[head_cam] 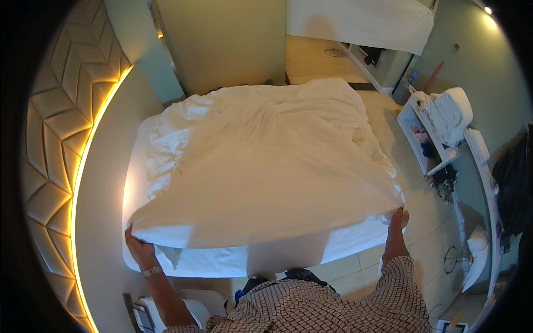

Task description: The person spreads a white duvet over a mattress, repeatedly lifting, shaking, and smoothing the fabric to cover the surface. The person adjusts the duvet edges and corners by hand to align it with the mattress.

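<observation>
A large white bed cover (258,183) is stretched between my two hands over the bed. My left hand (142,252) grips its near left corner. At the near right corner, my right hand (398,219) is closed on the cloth. The cover's far part lies rumpled, with bunched folds along the left and far sides. Beneath it, the bed's white sheet (287,254) shows along the near edge and down the left side. My body's shadow falls on the near side of the bed.
A padded headboard panel (62,137) with a lit strip runs along the left wall. To the right, a white shelf unit (416,133) carries folded white linen (445,112). A bin (402,90) stands beyond it. A white chair (195,310) is close by my left arm. Tiled floor (420,204) borders the bed.
</observation>
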The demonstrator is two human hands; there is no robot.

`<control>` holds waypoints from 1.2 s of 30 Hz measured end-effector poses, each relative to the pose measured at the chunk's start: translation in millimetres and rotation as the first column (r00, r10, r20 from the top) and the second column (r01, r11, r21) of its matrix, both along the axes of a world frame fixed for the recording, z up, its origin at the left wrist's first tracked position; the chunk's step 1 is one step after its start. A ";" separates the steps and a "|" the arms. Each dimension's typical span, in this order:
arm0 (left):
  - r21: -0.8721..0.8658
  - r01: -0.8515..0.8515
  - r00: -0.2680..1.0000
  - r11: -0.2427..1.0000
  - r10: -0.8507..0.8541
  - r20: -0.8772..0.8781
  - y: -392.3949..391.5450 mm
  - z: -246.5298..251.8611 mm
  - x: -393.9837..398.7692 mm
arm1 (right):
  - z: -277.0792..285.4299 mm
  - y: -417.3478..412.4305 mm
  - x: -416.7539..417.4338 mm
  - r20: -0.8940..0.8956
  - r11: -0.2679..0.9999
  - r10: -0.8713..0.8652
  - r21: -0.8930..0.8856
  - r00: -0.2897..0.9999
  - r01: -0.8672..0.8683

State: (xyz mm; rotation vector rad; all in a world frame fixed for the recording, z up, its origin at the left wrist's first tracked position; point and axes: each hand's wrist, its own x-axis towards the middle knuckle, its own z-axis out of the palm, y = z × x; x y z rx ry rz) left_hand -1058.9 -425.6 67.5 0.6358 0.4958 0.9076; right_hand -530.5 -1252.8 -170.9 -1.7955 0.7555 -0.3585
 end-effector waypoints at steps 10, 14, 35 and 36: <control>-0.137 -0.063 0.982 0.989 0.036 -0.186 -94.9 -7.7 61.2 | -117.7 212.5 -212.1 -0.344 0.438 0.893 0.513 0.291 -0.738; -0.113 -0.142 0.961 0.983 0.110 -0.253 -98.9 -6.2 33.1 | 17.0 355.7 -277.9 -0.361 0.388 0.921 0.798 0.148 -0.461; -0.125 -0.031 0.578 0.992 -0.084 -0.811 46.4 -234.3 -130.7 | -15.7 364.8 -289.9 -0.395 0.738 0.369 0.674 0.842 -0.007; -0.153 -0.021 0.474 0.988 -0.125 -0.872 50.8 -257.2 -140.7 | -14.3 356.3 -300.1 -0.409 0.765 0.406 0.641 0.817 -0.059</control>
